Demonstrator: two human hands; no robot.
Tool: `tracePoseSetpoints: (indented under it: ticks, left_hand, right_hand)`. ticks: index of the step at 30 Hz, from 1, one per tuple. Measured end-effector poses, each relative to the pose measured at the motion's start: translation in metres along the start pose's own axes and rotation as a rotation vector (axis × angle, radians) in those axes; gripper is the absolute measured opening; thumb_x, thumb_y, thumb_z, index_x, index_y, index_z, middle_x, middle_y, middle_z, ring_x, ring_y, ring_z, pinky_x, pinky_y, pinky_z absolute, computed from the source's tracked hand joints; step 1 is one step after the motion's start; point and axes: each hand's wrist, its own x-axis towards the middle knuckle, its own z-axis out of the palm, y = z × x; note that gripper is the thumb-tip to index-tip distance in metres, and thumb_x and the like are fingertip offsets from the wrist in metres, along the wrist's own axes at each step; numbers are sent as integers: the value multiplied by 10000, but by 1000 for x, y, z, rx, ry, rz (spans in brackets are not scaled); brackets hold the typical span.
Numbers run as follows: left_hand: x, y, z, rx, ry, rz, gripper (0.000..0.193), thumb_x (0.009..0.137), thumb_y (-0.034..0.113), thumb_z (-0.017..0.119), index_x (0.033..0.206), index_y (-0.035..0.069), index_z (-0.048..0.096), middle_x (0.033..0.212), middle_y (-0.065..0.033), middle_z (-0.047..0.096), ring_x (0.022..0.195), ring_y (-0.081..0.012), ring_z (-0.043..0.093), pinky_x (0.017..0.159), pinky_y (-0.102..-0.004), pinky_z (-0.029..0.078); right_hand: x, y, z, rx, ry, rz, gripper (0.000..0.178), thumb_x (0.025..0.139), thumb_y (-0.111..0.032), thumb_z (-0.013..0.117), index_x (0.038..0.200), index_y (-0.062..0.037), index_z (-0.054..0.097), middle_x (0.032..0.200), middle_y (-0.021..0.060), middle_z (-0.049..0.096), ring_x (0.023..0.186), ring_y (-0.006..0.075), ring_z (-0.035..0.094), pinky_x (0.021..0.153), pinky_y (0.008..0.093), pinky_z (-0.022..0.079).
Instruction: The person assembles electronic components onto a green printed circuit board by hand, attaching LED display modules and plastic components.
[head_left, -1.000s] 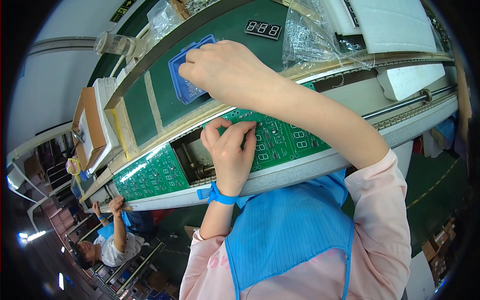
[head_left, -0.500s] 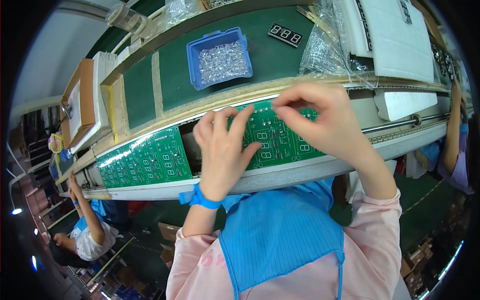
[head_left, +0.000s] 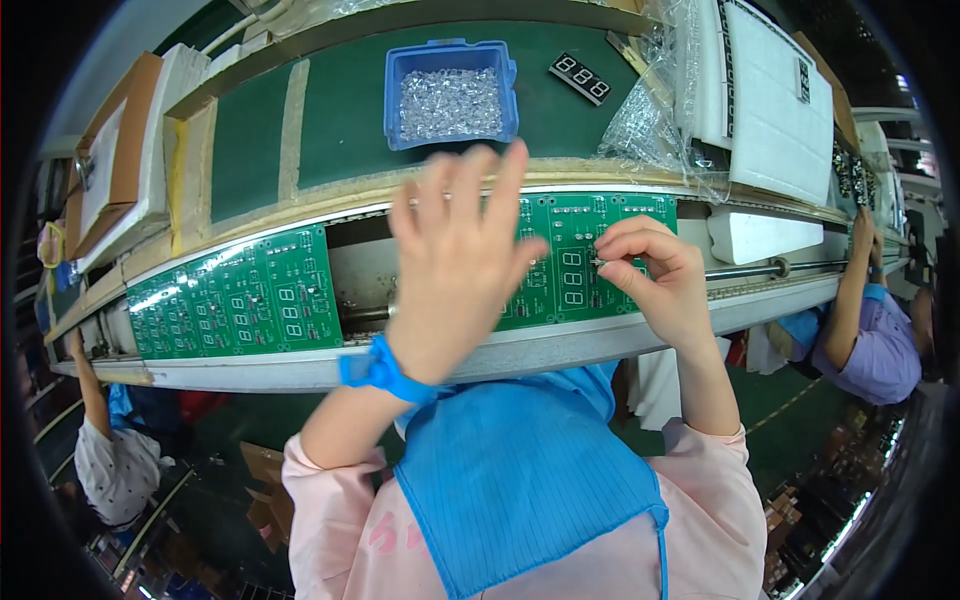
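My left hand (head_left: 458, 240) is raised over the conveyor rail with its fingers spread, blurred by motion. Its fingertips point at a blue bin (head_left: 393, 100) of small clear parts. A blue strap (head_left: 383, 370) circles the left wrist. Thumb and forefinger of my right hand (head_left: 655, 270) are pinched over a green circuit board (head_left: 545, 300); a tiny piece shows at the tips, too small to name. That board has white digit outlines and small parts along its top, and its left portion is hidden behind my left hand.
More green boards (head_left: 235, 300) lie on the rail at left, past a gap. On the green bench are a black digit display (head_left: 580, 78) and clear plastic bags (head_left: 650, 130). White foam (head_left: 780, 110) stands at right. Other people work at both ends, one in a purple top (head_left: 870, 345).
My left hand has lifted from the board and moved forward toward the blue bin. The right hand has come lower over the board, still pinched. The whole view has shifted somewhat.
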Motion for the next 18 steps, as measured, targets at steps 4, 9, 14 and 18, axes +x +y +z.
tracePoseSetpoints:
  ticks: [4,9,14,18]
  left_hand:
    - [51,-44,-6,313,175,35,420,860,211,709,1267,146,631,1172,-30,620,1194,-304,470,980,-494,342]
    - [71,-81,17,386,160,-41,194,839,178,701,1024,132,738,1013,-24,680,1156,-306,508,930,-510,359]
    - [75,-80,20,462,74,-96,137,846,202,718,964,157,770,1000,3,687,1148,-284,498,922,-489,350]
    - [75,-82,21,337,168,-78,112,806,147,717,898,144,781,966,-25,696,1148,-300,504,933,-532,345]
  right_hand:
    - [-2,-2,1,-42,-6,14,117,809,36,724,917,-5,706,1014,81,680,936,169,633,806,281,505]
    - [2,-4,8,-132,-5,-38,109,822,3,728,925,-30,710,1036,72,681,1013,209,607,875,327,474]
    - [2,-3,8,-202,0,-60,93,833,-17,728,922,-35,708,1045,70,683,1009,215,603,884,329,463]
    - [4,-5,9,-225,5,-61,86,834,-31,732,916,-38,707,1040,66,686,1005,219,597,882,333,459]
